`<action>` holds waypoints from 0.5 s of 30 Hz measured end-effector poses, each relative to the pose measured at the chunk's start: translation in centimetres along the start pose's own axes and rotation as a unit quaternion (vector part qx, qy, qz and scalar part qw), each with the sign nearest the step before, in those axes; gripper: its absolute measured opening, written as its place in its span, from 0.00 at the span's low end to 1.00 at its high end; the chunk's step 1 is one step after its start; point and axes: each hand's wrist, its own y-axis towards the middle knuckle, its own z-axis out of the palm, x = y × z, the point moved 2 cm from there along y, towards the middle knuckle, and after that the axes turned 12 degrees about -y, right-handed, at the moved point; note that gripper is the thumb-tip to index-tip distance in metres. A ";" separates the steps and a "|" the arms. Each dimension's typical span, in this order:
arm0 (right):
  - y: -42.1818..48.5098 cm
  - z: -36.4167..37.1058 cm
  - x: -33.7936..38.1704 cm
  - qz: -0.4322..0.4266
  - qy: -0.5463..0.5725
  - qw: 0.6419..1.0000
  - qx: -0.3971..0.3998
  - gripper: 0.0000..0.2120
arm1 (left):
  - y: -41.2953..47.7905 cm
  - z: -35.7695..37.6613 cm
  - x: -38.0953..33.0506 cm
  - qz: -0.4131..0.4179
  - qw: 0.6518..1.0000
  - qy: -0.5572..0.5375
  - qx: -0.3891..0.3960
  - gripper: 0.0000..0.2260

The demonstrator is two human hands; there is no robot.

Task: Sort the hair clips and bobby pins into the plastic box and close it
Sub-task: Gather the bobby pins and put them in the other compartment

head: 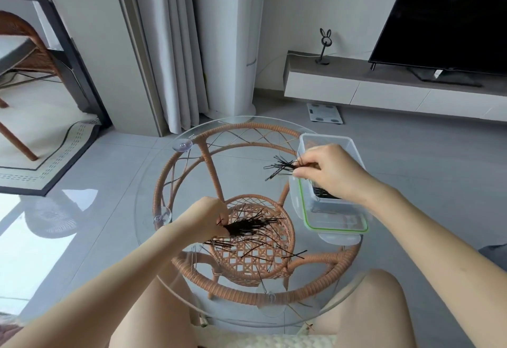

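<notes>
Black wire bobby pins (255,233) are lying on round glass tabletop (153,210) w/ rattan frame; we're pinching a bunch w/ left hand (208,217). Right hand (326,170) is gripping more pins over clear plastic box (343,144), green-sealed lid (336,221) beside it.

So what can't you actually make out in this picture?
Head view only:
- Inside of the plastic box: mostly hidden by the right hand.
- How many bobby pins the left hand holds: its bundle is too fine and tangled to count.
- Any hair clips, as opposed to pins: too small to tell.
- The lid: transparent, so its latches are unclear.
</notes>
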 end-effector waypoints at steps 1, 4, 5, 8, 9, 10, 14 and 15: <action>0.0 -0.5 -1.0 0.009 -0.005 1.000 -0.001 0.10 | 0.0 -0.1 0.1 -0.001 1.000 0.003 0.001 0.14; -0.1 -1.2 -4.0 0.033 -0.036 0.999 0.017 0.07 | 0.3 -0.2 0.1 -0.006 1.000 0.007 0.004 0.13; -0.1 -1.1 -5.0 0.037 -0.054 0.997 0.028 0.07 | 0.4 -0.2 0.1 -0.006 1.000 0.010 0.004 0.13; -0.3 -0.3 -7.6 0.058 -0.103 0.990 0.083 0.09 | 0.5 -0.4 -0.1 -0.003 1.000 0.018 0.001 0.12; -0.5 0.2 -8.2 0.066 -0.112 0.987 0.099 0.09 | 0.5 -0.5 -0.1 0.000 1.000 0.021 -0.001 0.12; -0.7 0.6 -8.7 0.076 -0.116 0.983 0.117 0.09 | 0.4 -0.7 -0.1 0.001 1.000 0.022 -0.003 0.12; -1.3 2.5 -9.4 0.099 -0.121 0.971 0.179 0.09 | 0.3 -1.7 -0.3 -0.002 1.000 0.007 -0.017 0.12; -1.4 2.8 -9.4 0.096 -0.122 0.970 0.186 0.10 | 0.3 -2.0 -0.4 0.000 1.000 0.005 -0.020 0.13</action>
